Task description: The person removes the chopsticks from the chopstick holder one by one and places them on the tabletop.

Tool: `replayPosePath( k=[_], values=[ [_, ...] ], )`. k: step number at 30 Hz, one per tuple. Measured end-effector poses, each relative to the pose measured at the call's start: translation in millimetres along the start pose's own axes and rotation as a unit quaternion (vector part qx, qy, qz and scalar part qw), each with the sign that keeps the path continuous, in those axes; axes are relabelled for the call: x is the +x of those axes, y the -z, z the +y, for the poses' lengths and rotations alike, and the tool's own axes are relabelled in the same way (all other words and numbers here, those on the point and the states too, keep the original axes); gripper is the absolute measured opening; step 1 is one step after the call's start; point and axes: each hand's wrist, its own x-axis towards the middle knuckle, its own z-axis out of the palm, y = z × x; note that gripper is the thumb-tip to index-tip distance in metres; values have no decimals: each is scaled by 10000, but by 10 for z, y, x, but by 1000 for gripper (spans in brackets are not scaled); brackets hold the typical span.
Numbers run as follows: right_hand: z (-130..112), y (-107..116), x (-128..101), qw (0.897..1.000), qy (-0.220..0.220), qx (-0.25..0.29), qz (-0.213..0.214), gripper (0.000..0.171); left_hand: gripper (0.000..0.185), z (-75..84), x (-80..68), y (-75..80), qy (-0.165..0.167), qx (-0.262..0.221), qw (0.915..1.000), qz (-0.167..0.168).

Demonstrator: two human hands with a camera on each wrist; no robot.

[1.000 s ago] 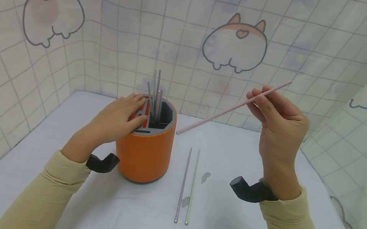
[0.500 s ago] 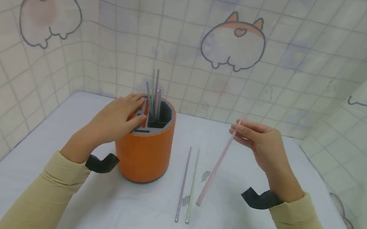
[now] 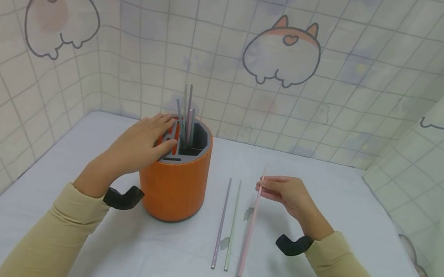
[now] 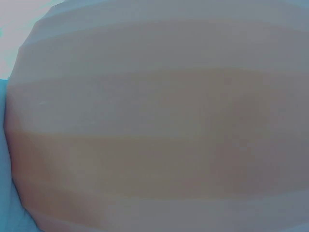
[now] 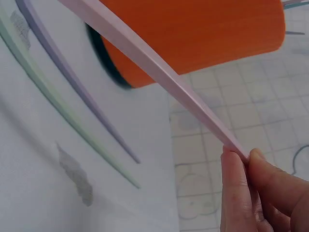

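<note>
In the head view the left hand (image 3: 143,140) lies over the near-left rim of an orange holder (image 3: 174,183), its fingers fairly straight and resting on the grey insert at the top, curled round nothing. Several thin sticks (image 3: 187,115) stand upright in the holder's slots just beyond those fingertips. To the right of the holder, the right hand (image 3: 288,196) is low over the white worktop (image 3: 105,254) and pinches the far end of a pink stick (image 3: 250,229) between thumb and fingertips; the stick runs from that hand toward the person, its near end down at the worktop. Just to the left of the pink stick, between the right hand and the holder, a green stick (image 3: 232,226) and a purple stick (image 3: 221,225) lie flat, side by side and roughly parallel to it. Both forearms wear tan sleeves with a dark mount at each wrist. The left wrist view shows only a blurred orange surface filling the frame, so the hand cannot be judged from it. In the right wrist view the right hand's fingertips (image 5: 241,193) close tightly on the tip of the pink stick (image 5: 154,72), which slants away past the orange holder (image 5: 193,34); beneath it the purple stick (image 5: 82,92) and green stick (image 5: 63,116) lie on the worktop, clear of the hand.
</note>
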Motion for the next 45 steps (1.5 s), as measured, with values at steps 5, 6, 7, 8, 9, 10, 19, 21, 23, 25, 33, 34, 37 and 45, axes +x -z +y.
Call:
replayPosePath(
  k=[5, 6, 7, 8, 9, 10, 19, 21, 23, 25, 33, 34, 37, 45],
  values=[
    [143, -31, 112, 9996, -275, 35, 41, 46, 65, -6, 2, -13, -10, -23, 10000, -11],
    [161, -27, 130, 9995, -303, 43, 39, 46, 65, -6, 3, -14, -13, -26, 10000, -13],
    [176, -22, 146, 9995, -309, 29, 28, 47, 65, -5, 2, -14, -22, -30, 10000, -13],
    [187, -17, 161, 9995, -312, 11, 11, 47, 65, -5, 1, -13, -24, -33, 10000, -13],
    [194, -16, 178, 9995, -309, 6, 2, 47, 65, -5, 0, -12, -25, -31, 10000, -13],
    [194, -17, 194, 9995, -310, -3, -22, 47, 65, -5, 0, -10, -29, -28, 10000, -8],
    [258, -99, 379, 9989, -455, 82, -3, 42, 65, -15, 7, -13, -44, -39, 10000, 17],
    [289, -112, 406, 9985, -538, 48, 102, 41, 65, -15, 13, -14, -52, -46, 10000, 7],
    [322, -122, 432, 9982, -572, -9, 199, 40, 65, -16, 18, -12, -59, -44, 10000, 4],
    [359, -132, 464, 9978, -589, -111, 293, 40, 65, -17, 17, -7, -65, -38, 10000, 11],
    [485, -137, 575, 9893, -282, -1273, 659, 33, 65, -21, 1, -4, -34, -58, 10000, -7],
    [477, -132, 584, 9870, -200, -1399, 768, 31, 65, -22, 2, -5, -32, -62, 10000, -5],
    [402, -121, 586, 9838, 79, -1521, 947, 30, 65, -22, 6, -5, -26, -66, 10000, 5],
    [-86, -264, 378, 9914, 729, -725, 816, 36, 65, -23, 4, -4, -21, -56, 10000, -4]
  ],
)
